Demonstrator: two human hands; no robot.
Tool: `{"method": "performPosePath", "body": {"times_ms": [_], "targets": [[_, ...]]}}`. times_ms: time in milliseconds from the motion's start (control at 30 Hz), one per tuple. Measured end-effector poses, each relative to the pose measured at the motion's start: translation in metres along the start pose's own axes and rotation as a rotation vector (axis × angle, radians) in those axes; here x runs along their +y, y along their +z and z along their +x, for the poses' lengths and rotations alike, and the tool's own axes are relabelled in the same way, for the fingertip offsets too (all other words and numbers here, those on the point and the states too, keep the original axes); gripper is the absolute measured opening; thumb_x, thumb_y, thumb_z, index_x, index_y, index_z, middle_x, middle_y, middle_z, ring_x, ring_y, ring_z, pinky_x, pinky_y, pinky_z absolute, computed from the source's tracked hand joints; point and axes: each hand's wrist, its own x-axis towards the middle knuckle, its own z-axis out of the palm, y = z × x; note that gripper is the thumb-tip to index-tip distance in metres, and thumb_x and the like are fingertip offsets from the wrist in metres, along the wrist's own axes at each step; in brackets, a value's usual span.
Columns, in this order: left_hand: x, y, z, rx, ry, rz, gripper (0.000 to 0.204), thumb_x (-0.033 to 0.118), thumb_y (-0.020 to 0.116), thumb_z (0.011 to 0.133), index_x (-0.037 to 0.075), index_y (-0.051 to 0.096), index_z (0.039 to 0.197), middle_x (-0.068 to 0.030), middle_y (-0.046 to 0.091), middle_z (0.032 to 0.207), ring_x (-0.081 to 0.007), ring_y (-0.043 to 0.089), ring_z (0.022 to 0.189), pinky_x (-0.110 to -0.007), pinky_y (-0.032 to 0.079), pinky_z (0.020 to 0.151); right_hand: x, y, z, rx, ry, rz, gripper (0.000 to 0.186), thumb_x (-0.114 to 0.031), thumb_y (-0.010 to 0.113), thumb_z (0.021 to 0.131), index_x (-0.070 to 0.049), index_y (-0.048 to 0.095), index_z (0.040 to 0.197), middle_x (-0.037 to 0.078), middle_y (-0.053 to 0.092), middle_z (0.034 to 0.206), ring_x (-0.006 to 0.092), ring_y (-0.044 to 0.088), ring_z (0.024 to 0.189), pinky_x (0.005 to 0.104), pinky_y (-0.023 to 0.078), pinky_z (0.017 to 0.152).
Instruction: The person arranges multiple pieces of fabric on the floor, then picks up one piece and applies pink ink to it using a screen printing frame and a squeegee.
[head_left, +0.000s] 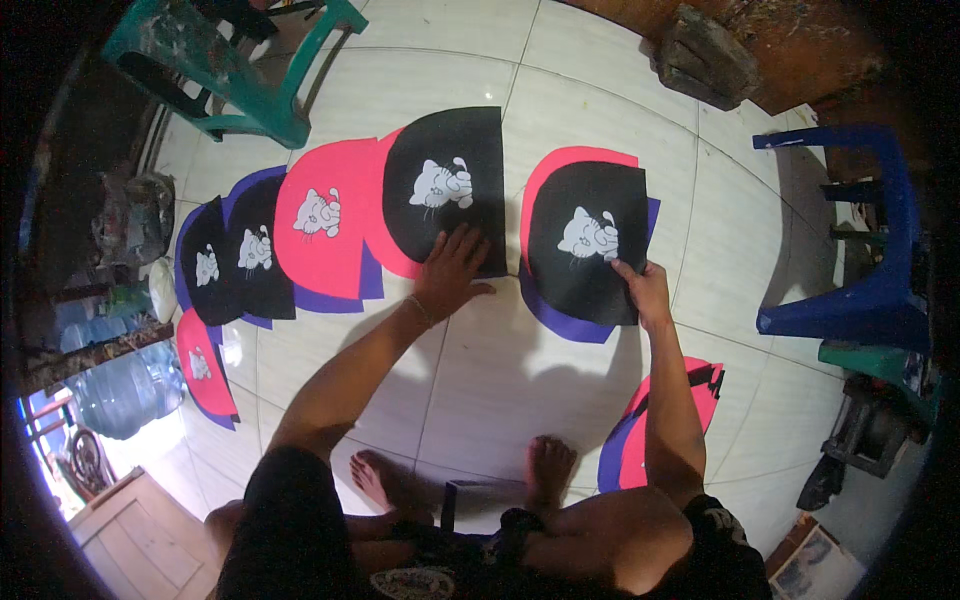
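Cut felt-like pieces in black, pink and purple, printed with white cats, are laid in an overlapping row on the tiled floor. My left hand (pixel 452 270) lies with fingers outstretched on the lower part of a black piece (pixel 445 150), which overlaps a pink one (pixel 320 260). My right hand (pixel 640 285) pinches the right edge of a separate stack (pixel 575 200) with black on top and pink and purple beneath, thumb on top. Beside my right forearm, at lower right, lies another pink, purple and black pile (pixel 632 440). A pink piece (pixel 200 395) sits at lower left.
A green plastic chair (pixel 285 105) stands at upper left, a blue one (pixel 870 280) at right. Water jugs (pixel 130 385) line the left side. A dark block (pixel 700 55) sits at the back right. My bare feet (pixel 550 465) are on the tiles (pixel 480 380).
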Motion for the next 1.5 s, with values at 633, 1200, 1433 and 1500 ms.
{"method": "performPosePath", "body": {"times_ms": [633, 1200, 1433, 1500], "targets": [[0.095, 0.000, -0.043, 0.547, 0.202, -0.224, 0.022, 0.011, 0.064, 0.084, 0.004, 0.064, 0.105, -0.0169, 0.062, 0.117, -0.0350, 0.060, 0.111, -0.046, 0.048, 0.099, 0.032, 0.045, -0.080, -0.235, -0.014, 0.108, 0.029, -0.027, 0.070, 0.093, -0.003, 0.070, 0.108, 0.003, 0.071, 0.092, 0.0123, 0.062, 0.079, 0.0280, 0.048, 0.075], [-0.096, -0.010, -0.093, 0.428, -0.852, 0.225, 0.068, 0.048, 0.063, 0.089, 0.006, 0.047, 0.139, -0.0188, 0.052, 0.132, -0.0383, 0.049, 0.118, -0.052, 0.046, 0.094, 0.062, 0.081, -0.085, -0.080, 0.038, -0.125, 0.027, -0.001, 0.073, 0.081, 0.002, 0.068, 0.107, 0.006, 0.071, 0.097, 0.0162, 0.064, 0.086, 0.0318, 0.049, 0.081], [-0.110, -0.013, -0.093, 0.513, -0.904, 0.112, 0.037, 0.038, 0.059, 0.094, 0.011, 0.067, 0.117, -0.0133, 0.061, 0.118, -0.0365, 0.056, 0.107, -0.047, 0.050, 0.087, 0.067, 0.078, -0.074, -0.095, -0.051, -0.045, 0.029, -0.001, 0.073, 0.080, 0.003, 0.067, 0.108, 0.006, 0.071, 0.098, 0.0165, 0.064, 0.087, 0.0315, 0.049, 0.082], [-0.090, -0.017, -0.093, 0.555, -0.853, 0.134, 0.034, 0.035, 0.060, 0.093, 0.009, 0.069, 0.113, -0.0158, 0.063, 0.112, -0.0378, 0.058, 0.102, -0.048, 0.050, 0.081, 0.055, 0.083, -0.082, -0.146, -0.053, -0.040, 0.029, 0.000, 0.072, 0.080, 0.002, 0.067, 0.109, 0.006, 0.071, 0.099, 0.0163, 0.064, 0.087, 0.0311, 0.049, 0.082]]}}
